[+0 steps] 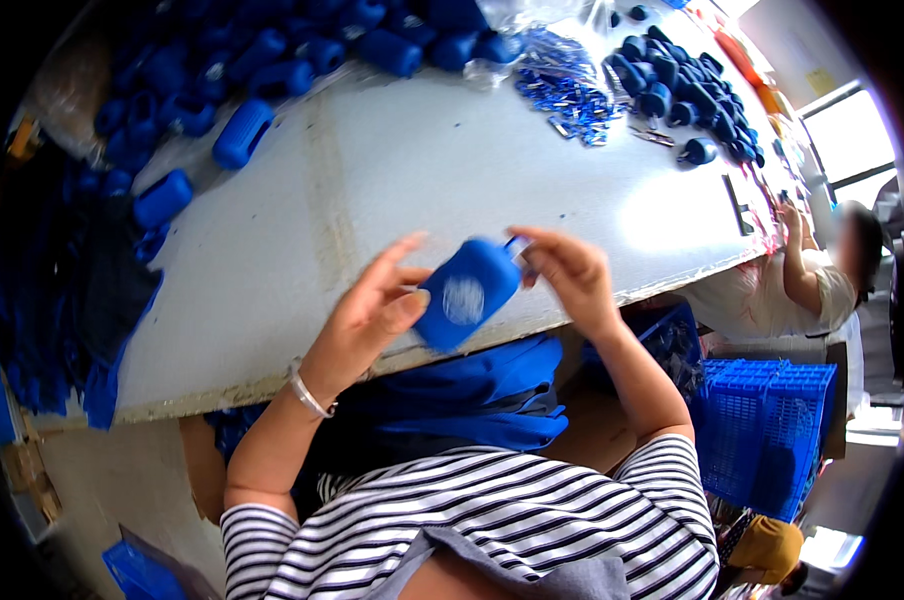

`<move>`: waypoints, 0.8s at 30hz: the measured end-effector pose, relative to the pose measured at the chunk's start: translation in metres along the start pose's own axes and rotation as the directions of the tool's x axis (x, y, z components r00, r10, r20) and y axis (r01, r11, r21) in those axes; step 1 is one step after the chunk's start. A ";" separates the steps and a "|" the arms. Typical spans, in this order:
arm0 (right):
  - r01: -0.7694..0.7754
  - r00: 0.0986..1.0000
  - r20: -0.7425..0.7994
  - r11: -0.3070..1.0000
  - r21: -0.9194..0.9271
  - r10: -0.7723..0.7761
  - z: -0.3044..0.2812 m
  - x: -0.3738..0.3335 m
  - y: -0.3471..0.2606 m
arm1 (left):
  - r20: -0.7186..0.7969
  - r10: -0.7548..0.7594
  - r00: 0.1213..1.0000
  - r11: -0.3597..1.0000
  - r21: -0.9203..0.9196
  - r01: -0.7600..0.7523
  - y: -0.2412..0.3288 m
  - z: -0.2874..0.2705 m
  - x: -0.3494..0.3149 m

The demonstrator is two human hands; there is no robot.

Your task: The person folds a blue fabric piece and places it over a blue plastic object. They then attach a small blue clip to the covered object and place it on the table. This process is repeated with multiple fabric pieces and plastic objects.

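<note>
Above the near edge of the table, a blue rounded case (pixel 464 295) with a round white print on its side is held tilted between my hands. My left hand (pixel 377 310) grips its lower left side, the thumb pressed on it and the fingers partly blurred. At its upper right end my right hand (pixel 570 272) pinches a small strap or clip (pixel 517 246) fixed to the case. The fingers hide most of that small part.
Many blue cases (pixel 282 75) are heaped at the far left of the white table (pixel 372 190). Small blue-and-metal clips (pixel 570 85) and darker blue pieces (pixel 672 85) lie at the far right. Blue cloth (pixel 502 395) covers my lap. Blue crates (pixel 767 430) stand at right, near another person (pixel 802 280).
</note>
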State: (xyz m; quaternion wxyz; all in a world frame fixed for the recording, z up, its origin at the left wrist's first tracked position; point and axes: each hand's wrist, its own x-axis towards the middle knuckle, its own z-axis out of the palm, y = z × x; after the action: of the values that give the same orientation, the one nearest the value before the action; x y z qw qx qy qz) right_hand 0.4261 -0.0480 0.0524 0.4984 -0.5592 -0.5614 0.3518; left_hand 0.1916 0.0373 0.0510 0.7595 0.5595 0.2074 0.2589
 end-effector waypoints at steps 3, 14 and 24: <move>0.070 0.954 -0.300 0.980 0.188 -0.011 -0.078 0.012 0.020 | -0.100 0.105 0.989 0.974 0.213 -0.082 -0.001 -0.006 0.003; -0.453 0.678 -0.622 0.443 -0.773 -0.392 -0.307 0.108 0.111 | -0.125 0.294 0.948 0.924 0.291 -0.248 0.028 0.000 0.004; 0.765 0.644 0.098 0.638 -0.089 -0.758 -0.087 0.042 -0.105 | 0.292 0.884 0.365 0.090 0.660 -0.746 0.126 0.012 0.015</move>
State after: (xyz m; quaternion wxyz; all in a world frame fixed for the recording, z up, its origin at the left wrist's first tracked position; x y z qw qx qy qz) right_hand 0.4851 -0.0348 0.1812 0.5502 -0.2911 -0.7777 0.0884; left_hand 0.1908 0.0681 0.1745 0.1804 0.7917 0.0083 0.5836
